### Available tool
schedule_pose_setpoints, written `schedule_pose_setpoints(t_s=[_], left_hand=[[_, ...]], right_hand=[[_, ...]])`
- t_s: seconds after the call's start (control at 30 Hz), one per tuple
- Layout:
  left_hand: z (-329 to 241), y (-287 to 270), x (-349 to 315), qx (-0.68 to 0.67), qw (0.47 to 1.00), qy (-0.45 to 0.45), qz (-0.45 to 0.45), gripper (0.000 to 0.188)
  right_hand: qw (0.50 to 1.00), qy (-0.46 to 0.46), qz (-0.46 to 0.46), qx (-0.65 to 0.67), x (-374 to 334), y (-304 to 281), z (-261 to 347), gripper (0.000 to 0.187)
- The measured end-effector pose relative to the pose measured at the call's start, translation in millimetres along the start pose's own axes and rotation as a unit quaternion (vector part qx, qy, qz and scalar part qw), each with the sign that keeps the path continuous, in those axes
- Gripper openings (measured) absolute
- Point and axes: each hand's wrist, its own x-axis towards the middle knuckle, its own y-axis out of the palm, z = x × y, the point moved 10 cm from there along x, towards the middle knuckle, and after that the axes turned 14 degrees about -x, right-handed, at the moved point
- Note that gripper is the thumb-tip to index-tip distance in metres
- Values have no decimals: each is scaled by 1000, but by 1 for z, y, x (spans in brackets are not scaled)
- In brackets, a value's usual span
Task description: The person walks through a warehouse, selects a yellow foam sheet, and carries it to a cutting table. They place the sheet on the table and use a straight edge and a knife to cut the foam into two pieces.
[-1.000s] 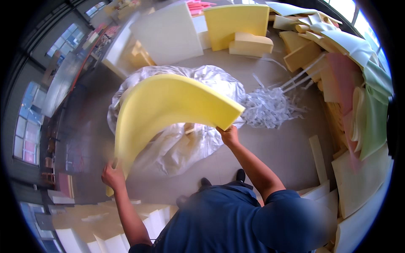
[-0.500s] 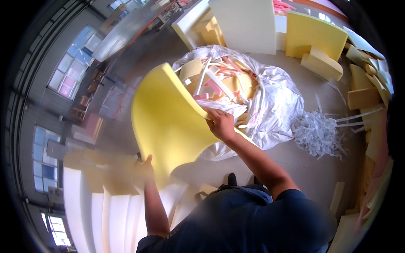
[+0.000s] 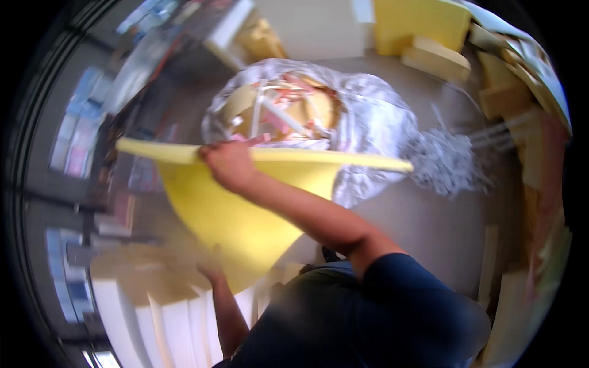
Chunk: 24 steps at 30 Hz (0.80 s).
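Note:
A large, thin yellow foam sheet hangs in front of me, curved, its upper edge running across the view. My right hand is closed over that upper edge, left of its middle, and grips the sheet. Lower down, my left hand is at the sheet's lower left side; its fingers are smeared, and whether they grip the foam cannot be made out. Just beyond the sheet lies a big whitish plastic bag, its mouth open, filled with foam offcuts in yellow, white and pink.
White foam slabs stand in a row at my lower left. A tangle of whitish plastic strips lies right of the bag. Foam blocks and a pale board stand at the back. More foam pieces are piled along the right.
The yellow sheet has swung so its upper edge lies nearly level. My right hand has moved left with that edge; my left hand has dropped lower. The view has shifted somewhat.

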Motion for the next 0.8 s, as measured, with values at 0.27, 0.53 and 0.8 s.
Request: schedule_pose_setpoints(t_s=[0.27, 0.53, 0.8], left_hand=[[-38, 10, -14, -166, 970, -171, 57, 24], [-36, 21, -15, -206, 956, -204, 55, 29], [-25, 12, -15, -147, 957, -246, 36, 36]], right_hand=[[1000, 6, -16, -17, 43, -9, 1, 10], [998, -56, 20, -19, 46, 10, 35, 11], [995, -68, 67, 21, 46, 36, 50, 9]])
